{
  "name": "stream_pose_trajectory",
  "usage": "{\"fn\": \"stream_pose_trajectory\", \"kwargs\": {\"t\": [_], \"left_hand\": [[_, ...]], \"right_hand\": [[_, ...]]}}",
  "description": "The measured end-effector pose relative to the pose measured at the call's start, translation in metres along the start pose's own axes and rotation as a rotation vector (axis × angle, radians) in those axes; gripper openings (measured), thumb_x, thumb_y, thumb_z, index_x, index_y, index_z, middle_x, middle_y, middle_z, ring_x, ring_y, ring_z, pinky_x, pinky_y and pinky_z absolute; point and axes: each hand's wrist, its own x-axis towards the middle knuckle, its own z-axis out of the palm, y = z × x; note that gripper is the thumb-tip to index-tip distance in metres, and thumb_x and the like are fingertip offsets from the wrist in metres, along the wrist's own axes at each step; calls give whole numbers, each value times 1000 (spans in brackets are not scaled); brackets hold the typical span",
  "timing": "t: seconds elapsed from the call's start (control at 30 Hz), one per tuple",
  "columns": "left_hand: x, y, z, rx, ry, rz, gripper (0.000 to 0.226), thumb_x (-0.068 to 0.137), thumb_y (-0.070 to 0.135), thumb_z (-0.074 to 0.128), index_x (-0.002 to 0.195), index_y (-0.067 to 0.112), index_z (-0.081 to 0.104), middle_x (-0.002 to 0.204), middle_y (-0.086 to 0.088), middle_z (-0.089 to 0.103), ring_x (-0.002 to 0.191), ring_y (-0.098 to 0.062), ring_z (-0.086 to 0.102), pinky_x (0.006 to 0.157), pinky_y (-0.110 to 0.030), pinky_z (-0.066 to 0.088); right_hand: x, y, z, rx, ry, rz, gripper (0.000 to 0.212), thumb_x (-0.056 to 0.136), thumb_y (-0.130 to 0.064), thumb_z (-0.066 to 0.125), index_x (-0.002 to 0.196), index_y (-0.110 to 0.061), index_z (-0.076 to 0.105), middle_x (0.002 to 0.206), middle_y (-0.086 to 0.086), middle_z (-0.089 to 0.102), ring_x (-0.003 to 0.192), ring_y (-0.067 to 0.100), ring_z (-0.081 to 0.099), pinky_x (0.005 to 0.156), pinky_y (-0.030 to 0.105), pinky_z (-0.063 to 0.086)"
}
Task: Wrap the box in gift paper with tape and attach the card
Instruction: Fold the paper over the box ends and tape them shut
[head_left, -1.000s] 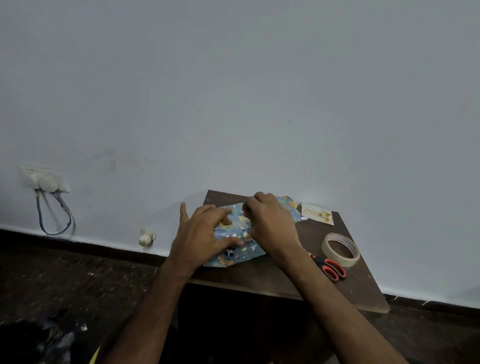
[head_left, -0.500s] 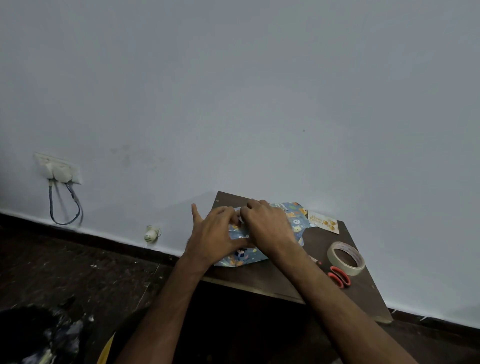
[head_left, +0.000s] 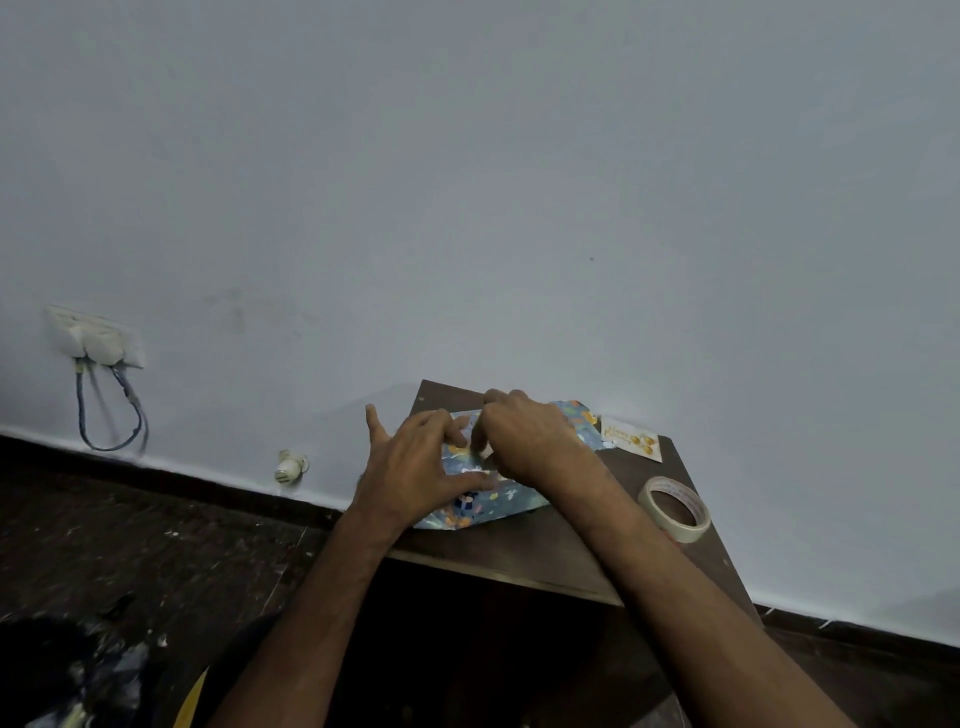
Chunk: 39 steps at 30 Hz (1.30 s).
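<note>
Fingers (head_left: 451, 427) of the left hand (head_left: 415, 462) are spread flat on the wrapped box (head_left: 485, 512), far left on the table (head_left: 545, 556); a paper fold is pinched by the curled right hand (head_left: 530, 441). Tape (head_left: 674, 509) is set rightward, nearer that hand.

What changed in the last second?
The right hand slid toward the far edge of the blue patterned gift paper, fingers pinching its fold; its forearm hides the red-handled scissors. The left hand still presses the paper. Unmoved: white tape roll, greeting card.
</note>
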Motion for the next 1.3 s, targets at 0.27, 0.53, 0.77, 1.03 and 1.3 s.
{"fn": "stream_pose_trajectory", "kwargs": {"t": [0.27, 0.53, 0.77, 1.03, 1.3], "left_hand": [[-1, 0, -3, -15, -32, 29, 59, 62, 86, 58, 91, 37, 44, 134, 24, 58, 130, -1, 49, 119, -63, -9], [0, -4, 1, 25, 21, 59, 55, 63, 87, 40, 89, 38, 42, 114, 30, 58, 122, -2, 55, 118, -64, -5], [2, -3, 2, 43, 84, 117, 56, 72, 91, 38, 88, 38, 45, 118, 27, 64, 115, -1, 56, 119, -62, -2], [59, 7, 2, -347, -9, -251, 27, 91, 54, 64, 104, 31, 62, 116, 11, 66, 103, -12, 65, 88, -33, 51], [63, 39, 8, -646, -166, -114, 56, 62, 53, 86, 98, 19, 60, 100, 0, 73, 93, -15, 71, 71, -28, 57]], "right_hand": [[-37, 46, 28, 401, -24, 215, 26, 97, -30, 62, 121, -30, 71, 114, 0, 44, 123, 26, 38, 100, 43, 44], [-38, 19, 61, 297, 58, 140, 44, 102, -57, 27, 145, -53, 34, 165, -7, -1, 151, 23, -1, 114, 61, 13], [-70, 72, 102, 490, 578, 457, 37, 101, -44, 46, 136, -38, 55, 151, -3, 36, 137, 22, 34, 103, 45, 35], [-46, 78, 119, 1593, 185, 721, 81, 80, -80, 48, 142, -33, 25, 124, 3, 58, 103, 23, 63, 69, 38, 60], [-24, 85, 97, 1753, 778, 296, 58, 89, -24, 73, 140, -29, 45, 133, -9, 62, 120, 13, 62, 96, 41, 54]]}}
